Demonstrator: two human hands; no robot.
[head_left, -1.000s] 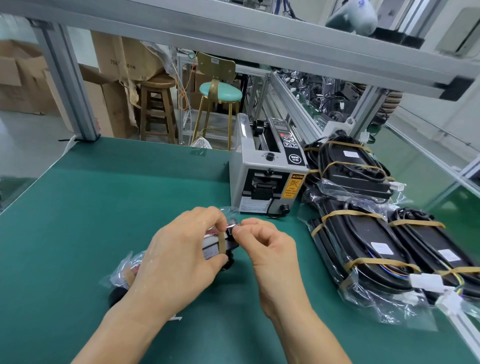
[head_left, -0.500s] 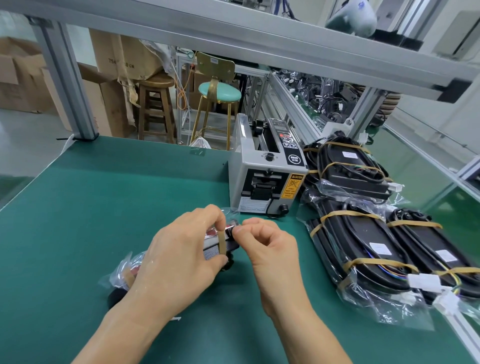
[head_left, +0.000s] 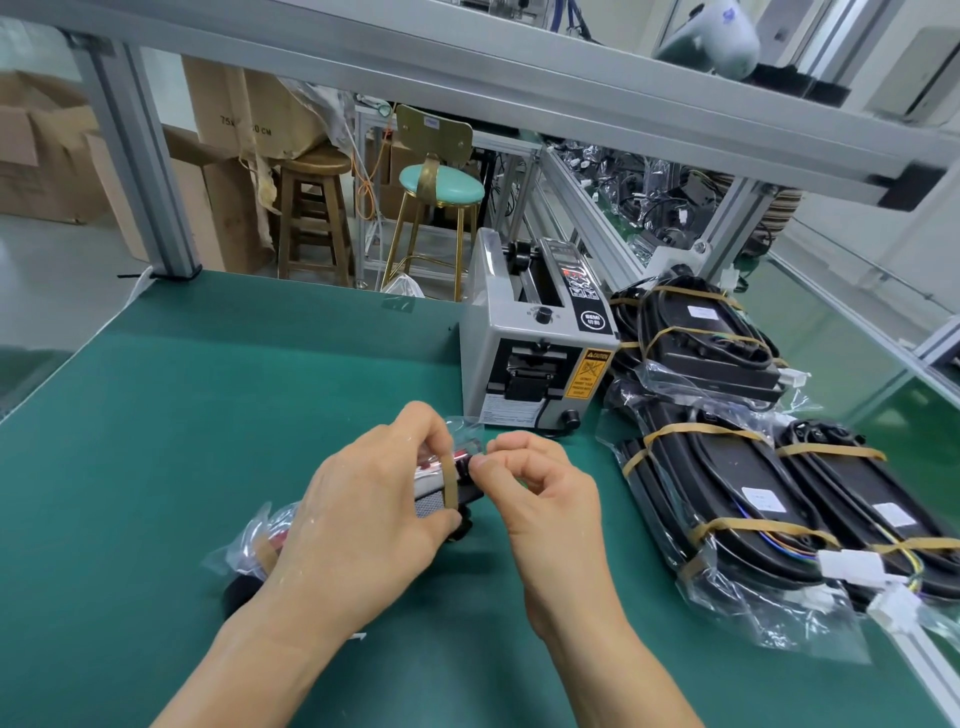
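the left hand (head_left: 363, 525) grips the bagged part (head_left: 436, 488) with its rubber band (head_left: 450, 486) while the right hand (head_left: 540, 499) pinches the bag end, probably to fold it next.

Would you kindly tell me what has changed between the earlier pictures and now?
Nothing visibly changed. The left hand still grips the bagged part at its rubber band, the right hand still pinches its end, and the tape dispenser stands behind.

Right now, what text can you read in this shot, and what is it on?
"CAUTION": yellow sticker on the tape dispenser.
"SEMI": black round label atop it.
"75 ... 50 CM", middle covered: cardboard box.
Too small or blurred: white labels on the banded black units, the sticker's fine print, anything on the bagged part.
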